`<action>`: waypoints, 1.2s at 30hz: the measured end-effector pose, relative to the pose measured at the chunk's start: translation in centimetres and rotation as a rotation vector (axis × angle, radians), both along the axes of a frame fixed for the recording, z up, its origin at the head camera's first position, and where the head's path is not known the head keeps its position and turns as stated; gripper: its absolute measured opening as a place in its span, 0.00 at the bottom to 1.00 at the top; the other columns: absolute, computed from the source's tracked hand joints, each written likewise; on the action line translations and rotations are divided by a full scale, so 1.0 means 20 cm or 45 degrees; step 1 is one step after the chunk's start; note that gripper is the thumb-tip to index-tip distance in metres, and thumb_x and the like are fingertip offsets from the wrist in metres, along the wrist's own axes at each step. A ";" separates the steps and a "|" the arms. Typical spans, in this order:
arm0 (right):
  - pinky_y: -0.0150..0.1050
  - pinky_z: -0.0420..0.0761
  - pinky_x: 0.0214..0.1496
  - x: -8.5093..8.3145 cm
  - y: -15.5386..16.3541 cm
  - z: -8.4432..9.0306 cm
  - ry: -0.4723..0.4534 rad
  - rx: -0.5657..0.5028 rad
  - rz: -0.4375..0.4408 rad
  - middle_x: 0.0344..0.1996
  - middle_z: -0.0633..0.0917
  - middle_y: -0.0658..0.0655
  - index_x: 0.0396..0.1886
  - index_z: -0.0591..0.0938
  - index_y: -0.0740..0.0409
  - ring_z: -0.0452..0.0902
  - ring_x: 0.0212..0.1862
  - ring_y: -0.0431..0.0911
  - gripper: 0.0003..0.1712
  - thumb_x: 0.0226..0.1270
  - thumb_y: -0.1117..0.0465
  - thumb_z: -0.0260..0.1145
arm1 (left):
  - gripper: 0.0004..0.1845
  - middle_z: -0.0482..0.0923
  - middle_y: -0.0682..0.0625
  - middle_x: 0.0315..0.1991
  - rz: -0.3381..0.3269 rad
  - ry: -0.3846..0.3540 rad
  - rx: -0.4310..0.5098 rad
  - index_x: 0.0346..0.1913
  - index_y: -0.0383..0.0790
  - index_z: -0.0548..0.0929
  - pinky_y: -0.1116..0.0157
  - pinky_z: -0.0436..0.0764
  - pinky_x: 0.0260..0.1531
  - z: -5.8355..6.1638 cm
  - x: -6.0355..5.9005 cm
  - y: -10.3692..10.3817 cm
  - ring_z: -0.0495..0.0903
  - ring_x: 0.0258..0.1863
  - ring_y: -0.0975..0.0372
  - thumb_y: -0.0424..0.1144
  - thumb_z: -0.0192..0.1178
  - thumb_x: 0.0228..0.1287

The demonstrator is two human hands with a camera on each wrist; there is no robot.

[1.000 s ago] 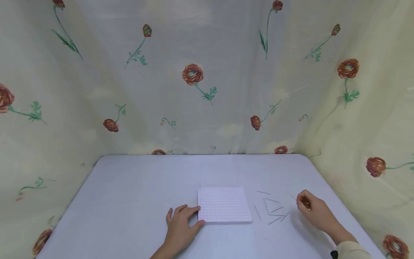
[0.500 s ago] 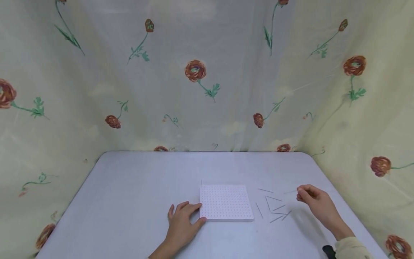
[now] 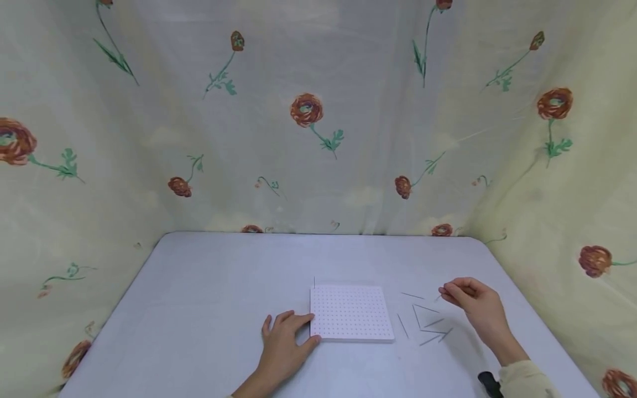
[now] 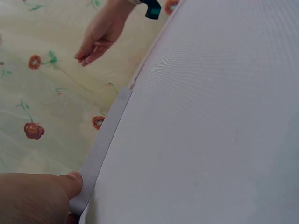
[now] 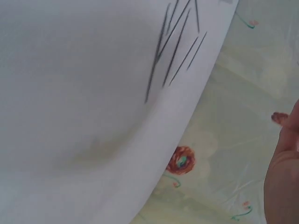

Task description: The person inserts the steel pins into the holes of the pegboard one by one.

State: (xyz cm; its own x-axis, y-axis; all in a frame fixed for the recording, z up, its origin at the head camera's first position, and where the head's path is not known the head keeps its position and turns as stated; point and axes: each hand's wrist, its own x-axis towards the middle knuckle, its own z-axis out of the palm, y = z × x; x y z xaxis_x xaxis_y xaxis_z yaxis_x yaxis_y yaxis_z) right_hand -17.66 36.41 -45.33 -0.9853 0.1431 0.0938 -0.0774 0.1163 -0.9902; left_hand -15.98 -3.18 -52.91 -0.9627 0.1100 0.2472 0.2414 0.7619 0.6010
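A white square pegboard (image 3: 350,313) dotted with small holes lies flat on the pale table (image 3: 209,298). One thin pin (image 3: 314,282) stands upright at its far left corner. My left hand (image 3: 286,342) rests flat on the table, fingers touching the board's left edge (image 4: 100,154). My right hand (image 3: 460,294) hovers just above the table to the right and pinches a thin pin (image 3: 438,298) between thumb and fingertips. Several loose pins (image 3: 423,323) lie scattered between the board and that hand; the right wrist view shows them too (image 5: 173,46).
A floral cloth (image 3: 318,127) hangs behind and on both sides of the table, close to its rounded edges. A dark strap (image 3: 490,382) shows at my right wrist, above a cream sleeve (image 3: 527,381).
My right hand lifted a pin off the table and moved left toward the loose pins and the board. The left hand stayed by the board's edge.
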 end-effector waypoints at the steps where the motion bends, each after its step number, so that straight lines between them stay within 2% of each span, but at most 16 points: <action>1: 0.34 0.83 0.42 -0.01 -0.02 0.01 -0.009 0.021 -0.026 0.32 0.86 0.45 0.43 0.76 0.65 0.86 0.38 0.38 0.17 0.60 0.59 0.68 | 0.25 0.82 0.56 0.52 -0.001 -0.001 0.001 0.52 0.54 0.82 0.37 0.42 0.63 0.00 0.00 0.00 0.69 0.62 0.51 0.55 0.70 0.48; 6: 0.33 0.84 0.41 -0.05 -0.15 0.06 -0.017 0.120 -0.094 0.31 0.86 0.44 0.45 0.76 0.68 0.86 0.37 0.38 0.20 0.60 0.58 0.68 | 0.25 0.82 0.56 0.53 0.000 -0.004 0.006 0.51 0.54 0.82 0.37 0.42 0.63 0.00 0.01 -0.01 0.69 0.62 0.51 0.55 0.70 0.48; 11: 0.33 0.84 0.42 -0.10 -0.28 0.10 -0.015 0.193 -0.112 0.32 0.86 0.43 0.45 0.77 0.67 0.86 0.38 0.37 0.20 0.61 0.56 0.67 | 0.25 0.82 0.56 0.52 0.003 0.014 0.018 0.51 0.54 0.82 0.37 0.42 0.63 0.00 0.01 -0.02 0.69 0.62 0.51 0.54 0.70 0.48; 19: 0.34 0.84 0.42 -0.21 -0.51 0.17 0.072 0.163 -0.016 0.33 0.86 0.49 0.42 0.78 0.69 0.86 0.37 0.38 0.19 0.60 0.58 0.68 | 0.25 0.82 0.57 0.53 0.017 -0.009 -0.006 0.52 0.56 0.82 0.37 0.41 0.64 0.00 0.00 -0.03 0.68 0.62 0.52 0.55 0.69 0.49; 24: 0.35 0.84 0.42 -0.27 -0.66 0.17 0.121 0.164 0.056 0.34 0.86 0.53 0.41 0.79 0.69 0.86 0.38 0.40 0.17 0.59 0.59 0.68 | 0.25 0.82 0.57 0.53 -0.006 -0.015 0.007 0.52 0.55 0.82 0.37 0.41 0.64 -0.01 -0.01 -0.03 0.68 0.62 0.52 0.55 0.69 0.49; 31: 0.41 0.84 0.45 -0.32 -0.86 0.18 0.104 0.187 0.124 0.38 0.85 0.64 0.38 0.80 0.67 0.86 0.37 0.41 0.12 0.60 0.62 0.67 | 0.25 0.82 0.58 0.53 -0.020 -0.028 0.004 0.52 0.56 0.81 0.37 0.41 0.64 0.00 0.00 -0.02 0.68 0.62 0.52 0.55 0.69 0.49; 33: 0.43 0.83 0.46 -0.34 -0.90 0.17 0.102 0.174 0.146 0.38 0.85 0.64 0.37 0.80 0.67 0.86 0.37 0.42 0.10 0.59 0.64 0.67 | 0.25 0.82 0.57 0.53 -0.022 -0.023 0.001 0.53 0.56 0.81 0.37 0.41 0.64 0.00 0.00 -0.02 0.68 0.62 0.52 0.55 0.69 0.49; 36: 0.41 0.84 0.45 -0.38 -0.95 0.15 0.093 0.184 0.154 0.38 0.86 0.63 0.37 0.81 0.66 0.86 0.38 0.42 0.09 0.59 0.65 0.67 | 0.25 0.82 0.58 0.53 -0.027 -0.016 -0.003 0.53 0.56 0.81 0.37 0.42 0.64 0.00 0.00 -0.03 0.69 0.62 0.52 0.55 0.69 0.50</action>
